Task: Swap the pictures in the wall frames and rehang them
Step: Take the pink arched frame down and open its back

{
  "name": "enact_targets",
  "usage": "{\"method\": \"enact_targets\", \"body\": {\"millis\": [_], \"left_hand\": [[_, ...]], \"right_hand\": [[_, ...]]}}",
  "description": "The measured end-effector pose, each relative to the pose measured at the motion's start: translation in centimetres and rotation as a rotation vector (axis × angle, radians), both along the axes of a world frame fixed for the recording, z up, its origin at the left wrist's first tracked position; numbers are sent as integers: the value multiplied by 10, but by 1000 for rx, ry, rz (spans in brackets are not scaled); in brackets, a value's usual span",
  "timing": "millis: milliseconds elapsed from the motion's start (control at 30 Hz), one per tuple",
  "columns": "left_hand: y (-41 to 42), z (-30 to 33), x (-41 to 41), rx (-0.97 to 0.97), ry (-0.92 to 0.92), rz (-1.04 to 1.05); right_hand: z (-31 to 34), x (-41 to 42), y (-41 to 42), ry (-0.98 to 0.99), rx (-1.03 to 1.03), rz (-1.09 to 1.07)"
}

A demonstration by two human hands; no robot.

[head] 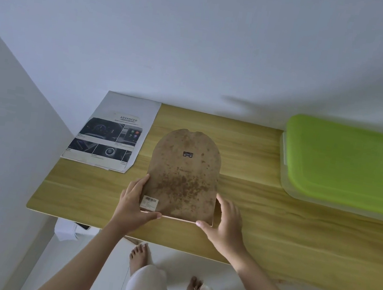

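An arch-topped picture frame lies face down on the wooden table, showing its stained brown backing, a small metal hanger and a barcode sticker. My left hand grips its lower left corner, thumb under the near edge. My right hand holds the lower right corner, fingers along the side. A printed car-brochure picture lies flat on the table's far left corner, apart from the frame.
A clear plastic box with a green lid stands at the table's far right against the white wall. Another wall closes the left side. White paper lies on the floor beneath the table's left edge. My bare feet stand below.
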State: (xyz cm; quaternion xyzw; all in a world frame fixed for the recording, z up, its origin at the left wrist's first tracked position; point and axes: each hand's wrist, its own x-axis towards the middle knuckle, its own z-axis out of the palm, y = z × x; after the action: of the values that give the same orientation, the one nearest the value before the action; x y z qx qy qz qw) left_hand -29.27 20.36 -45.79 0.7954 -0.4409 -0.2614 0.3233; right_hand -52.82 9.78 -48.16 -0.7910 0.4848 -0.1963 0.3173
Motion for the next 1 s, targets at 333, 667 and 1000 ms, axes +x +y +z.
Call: {"method": "enact_targets", "body": {"millis": [333, 667, 1000], "left_hand": [[-11, 8, 46, 70, -30, 76], [-27, 31, 45, -32, -78, -38], [-67, 37, -62, -42, -18, -212]], "right_hand": [[5, 59, -10, -38, 45, -15], [23, 45, -26, -211, 175, -52], [22, -86, -53, -204, 284, -246]]}}
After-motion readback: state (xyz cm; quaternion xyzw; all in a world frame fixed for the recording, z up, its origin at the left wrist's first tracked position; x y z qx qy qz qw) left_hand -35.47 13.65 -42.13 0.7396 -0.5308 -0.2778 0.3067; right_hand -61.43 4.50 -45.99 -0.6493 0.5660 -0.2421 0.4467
